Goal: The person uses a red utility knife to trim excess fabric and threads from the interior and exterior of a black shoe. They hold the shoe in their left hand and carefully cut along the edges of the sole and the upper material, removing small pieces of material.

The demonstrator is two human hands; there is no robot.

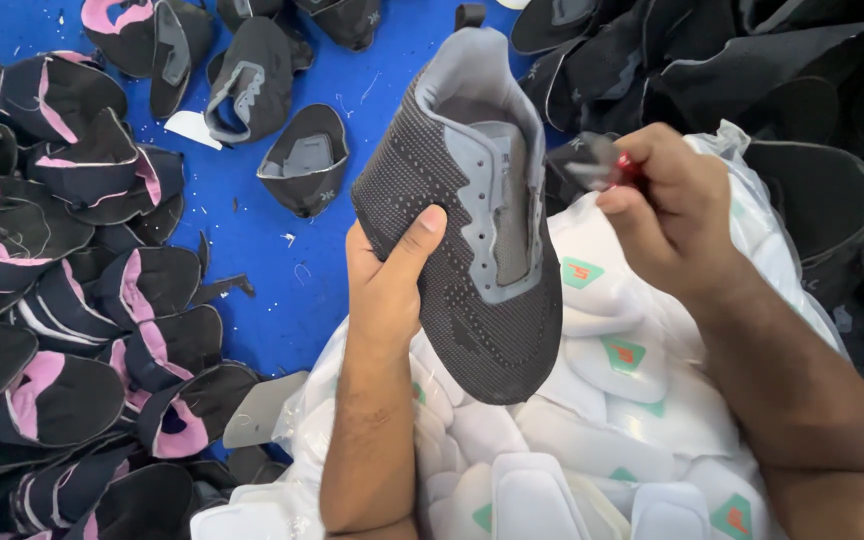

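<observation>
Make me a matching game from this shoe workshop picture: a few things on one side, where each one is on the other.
Things:
1. grey knit shoe upper
2. small red-tipped tool
3. bag of white insoles
4. black and pink uppers

Places:
A. piled at the left edge
B. under both forearms
C. in the left hand
D. in the right hand

Pairs: 1-C, 2-D, 3-B, 4-A

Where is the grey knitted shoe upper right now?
Mid-frame, the grey shoe upper is held up by the left hand, above the bag of white insoles.
</observation>
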